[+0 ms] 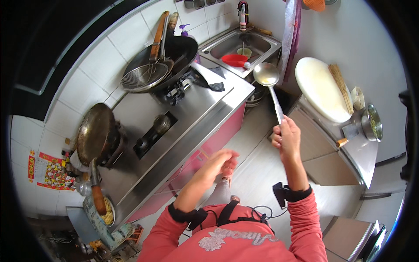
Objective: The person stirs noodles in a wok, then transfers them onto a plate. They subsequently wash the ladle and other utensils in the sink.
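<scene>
My right hand (pixel 287 138) grips the handle of a steel ladle (pixel 265 74), whose bowl points away from me near the sink and holds a little yellowish residue. Over the floor, beside the counter front, my left hand (pixel 226 160) is held with its fingers loosely bent and nothing seen in it. On the stove counter (pixel 196 108) at the left, a wok with a wooden handle (pixel 95 134) stands tilted on a burner. A larger dark wok (pixel 185 46) farther back holds a wire-mesh strainer (pixel 144 77) and other long-handled tools.
A red plastic bowl (pixel 234 59) lies in the steel sink (pixel 209 50). On the right cabinet are a white cutting board (pixel 314 88) with a straw brush (pixel 340 86), a cleaver (pixel 350 131) and a steel bowl of chopped greens (pixel 374 122). A bowl of yellow food (pixel 108 213) stands lower left.
</scene>
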Demonstrator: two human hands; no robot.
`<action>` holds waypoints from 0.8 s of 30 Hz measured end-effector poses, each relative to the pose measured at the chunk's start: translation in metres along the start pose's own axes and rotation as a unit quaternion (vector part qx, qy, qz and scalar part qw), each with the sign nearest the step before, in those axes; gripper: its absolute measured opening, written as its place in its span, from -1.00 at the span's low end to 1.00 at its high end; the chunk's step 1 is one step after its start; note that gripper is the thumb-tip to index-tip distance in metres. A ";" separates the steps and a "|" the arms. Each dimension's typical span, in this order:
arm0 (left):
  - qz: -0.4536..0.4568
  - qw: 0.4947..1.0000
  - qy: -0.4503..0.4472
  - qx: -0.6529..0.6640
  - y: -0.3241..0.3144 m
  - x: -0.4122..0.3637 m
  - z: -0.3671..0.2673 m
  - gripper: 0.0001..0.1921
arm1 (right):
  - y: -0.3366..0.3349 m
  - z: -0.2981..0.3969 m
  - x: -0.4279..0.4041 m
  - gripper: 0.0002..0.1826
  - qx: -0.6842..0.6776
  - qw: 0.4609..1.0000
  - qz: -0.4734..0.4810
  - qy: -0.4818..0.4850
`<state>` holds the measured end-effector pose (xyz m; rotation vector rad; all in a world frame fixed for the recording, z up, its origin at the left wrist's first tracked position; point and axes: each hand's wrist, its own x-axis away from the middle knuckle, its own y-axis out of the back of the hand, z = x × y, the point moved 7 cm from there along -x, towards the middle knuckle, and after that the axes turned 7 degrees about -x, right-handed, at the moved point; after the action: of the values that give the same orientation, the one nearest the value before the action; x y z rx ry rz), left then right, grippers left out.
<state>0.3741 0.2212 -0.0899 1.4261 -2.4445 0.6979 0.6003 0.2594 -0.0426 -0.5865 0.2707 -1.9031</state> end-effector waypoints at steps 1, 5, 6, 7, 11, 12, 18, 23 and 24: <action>0.009 1.000 -0.007 0.008 -0.010 -0.034 -0.015 -0.65 | -0.007 -0.004 -0.020 -0.56 -0.011 1.000 -0.009 0.006; 0.057 0.995 -0.053 0.054 -0.039 -0.175 -0.076 -0.57 | -0.044 -0.011 -0.095 -0.44 -0.015 0.999 0.038 0.031; 0.047 0.995 -0.041 0.073 -0.039 -0.202 -0.085 -0.57 | -0.050 -0.007 -0.115 -0.43 0.076 0.994 0.004 0.077; 0.040 0.995 -0.029 0.088 -0.038 -0.228 -0.098 -0.57 | -0.059 0.001 -0.134 -0.42 0.153 0.980 -0.018 0.129; 0.040 0.990 0.008 0.135 -0.021 -0.306 -0.134 -0.59 | -0.079 0.017 -0.211 -0.37 0.185 0.980 -0.031 0.064; 0.040 0.988 -0.019 0.150 -0.016 -0.327 -0.147 -0.62 | -0.086 0.025 -0.230 -0.36 0.219 0.974 -0.012 0.064; -0.131 0.980 0.054 0.139 0.042 -0.440 -0.173 -0.74 | -0.075 0.049 -0.375 -0.45 0.403 0.904 0.141 -0.023; -0.148 0.964 0.085 0.205 0.068 -0.496 -0.195 -0.76 | -0.067 0.057 -0.602 -0.48 0.338 0.938 0.072 -0.011; -0.159 0.958 0.109 0.214 0.071 -0.505 -0.199 -0.75 | -0.067 0.056 -0.643 -0.47 0.321 0.945 0.063 -0.006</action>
<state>0.5577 0.7336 -0.1514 1.7302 -1.9062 1.2781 0.7709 0.8779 -0.1396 -0.1333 -0.3141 -1.7280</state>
